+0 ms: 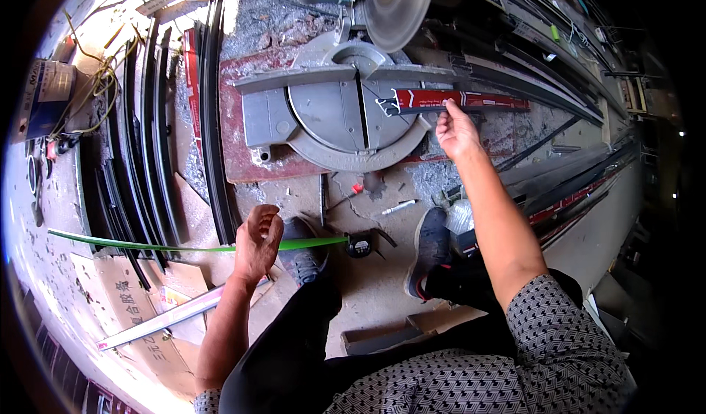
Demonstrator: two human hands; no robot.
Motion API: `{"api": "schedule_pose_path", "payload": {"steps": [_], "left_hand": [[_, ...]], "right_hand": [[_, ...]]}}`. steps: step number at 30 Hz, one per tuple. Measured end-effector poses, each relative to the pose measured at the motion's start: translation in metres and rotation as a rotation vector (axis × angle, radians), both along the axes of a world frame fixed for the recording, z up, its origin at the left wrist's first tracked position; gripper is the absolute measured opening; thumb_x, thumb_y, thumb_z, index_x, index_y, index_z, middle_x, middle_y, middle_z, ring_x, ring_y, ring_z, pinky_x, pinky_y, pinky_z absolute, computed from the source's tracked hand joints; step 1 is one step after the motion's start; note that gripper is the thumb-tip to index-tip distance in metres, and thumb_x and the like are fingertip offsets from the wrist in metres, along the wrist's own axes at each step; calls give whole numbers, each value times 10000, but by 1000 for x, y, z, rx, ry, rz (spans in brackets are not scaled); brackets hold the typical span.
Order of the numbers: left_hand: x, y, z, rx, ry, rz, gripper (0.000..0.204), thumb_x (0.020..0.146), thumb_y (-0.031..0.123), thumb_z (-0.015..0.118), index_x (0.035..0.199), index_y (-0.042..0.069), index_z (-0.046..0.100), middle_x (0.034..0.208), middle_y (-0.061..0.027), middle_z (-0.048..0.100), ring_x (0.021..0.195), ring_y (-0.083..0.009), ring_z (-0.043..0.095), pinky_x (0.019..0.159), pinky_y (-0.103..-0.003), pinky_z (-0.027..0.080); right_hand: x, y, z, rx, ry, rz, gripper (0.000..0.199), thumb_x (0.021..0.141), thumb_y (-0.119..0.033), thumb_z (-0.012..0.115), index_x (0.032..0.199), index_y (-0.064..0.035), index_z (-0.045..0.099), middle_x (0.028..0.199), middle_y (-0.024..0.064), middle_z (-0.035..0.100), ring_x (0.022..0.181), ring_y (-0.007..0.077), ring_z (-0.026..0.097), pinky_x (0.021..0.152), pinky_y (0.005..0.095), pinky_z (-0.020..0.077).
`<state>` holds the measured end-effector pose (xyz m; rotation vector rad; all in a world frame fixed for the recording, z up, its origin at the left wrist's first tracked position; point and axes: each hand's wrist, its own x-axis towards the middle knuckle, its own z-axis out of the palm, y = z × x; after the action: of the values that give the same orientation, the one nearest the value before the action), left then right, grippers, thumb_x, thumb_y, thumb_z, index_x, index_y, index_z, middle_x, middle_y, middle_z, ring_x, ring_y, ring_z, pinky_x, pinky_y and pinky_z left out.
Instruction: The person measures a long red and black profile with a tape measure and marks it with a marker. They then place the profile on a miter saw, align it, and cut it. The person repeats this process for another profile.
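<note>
My right hand (457, 131) pinches the near edge of a metal profile (434, 99) with red printed film on it. The profile lies across the right part of the grey mitre saw's table (323, 112), close to the fence. Its cut hollow end points left, just right of the blade slot. Above the table stands the saw's round blade (401, 9), raised. Lower left, my left hand (257, 241) hovers with loosely curled fingers and nothing visible in it. Beneath it runs the green blade (176, 248) of a tape measure (359, 245), whose black case sits between my shoes.
Long black profiles (212, 120) lie on the left, and more are stacked on the right (537, 83). A marker pen (399, 207) and a red-tipped tool (357, 188) lie on the floor before the saw. Flattened cardboard (132, 318) and a silvery strip (165, 318) are lower left.
</note>
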<state>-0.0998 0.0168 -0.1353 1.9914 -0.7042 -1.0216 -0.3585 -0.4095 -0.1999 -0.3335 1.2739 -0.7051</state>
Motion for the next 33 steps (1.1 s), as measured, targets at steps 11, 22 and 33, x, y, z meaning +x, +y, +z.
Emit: {"api": "schedule_pose_path", "payload": {"steps": [11,22,33], "left_hand": [[-15,-36,5,-84,306,-60,618,1061,412,663,1468,-20,488,1224,-171,675,1139,-228,650,994,-371,514],[-24,-67,15,-121,531,75,808,1040,567,619,1592,36,362,1323,-203,666,1127,-263,692,921,-391,579],[-36,-70,7,-105,648,176,427,1081,450,613,1188,45,691,1093,-83,745,921,-151,715,810,-310,597]], "right_hand": [[7,117,13,-77,-218,34,140,1003,-288,746,1026,-175,668,846,-58,622,734,100,586,636,255,464],[22,214,22,0,-184,219,185,1001,-338,753,1025,-194,639,902,-63,665,785,95,636,712,282,501],[-2,186,50,148,-41,266,522,876,-576,821,1119,-168,605,1011,31,615,903,180,643,698,292,484]]}}
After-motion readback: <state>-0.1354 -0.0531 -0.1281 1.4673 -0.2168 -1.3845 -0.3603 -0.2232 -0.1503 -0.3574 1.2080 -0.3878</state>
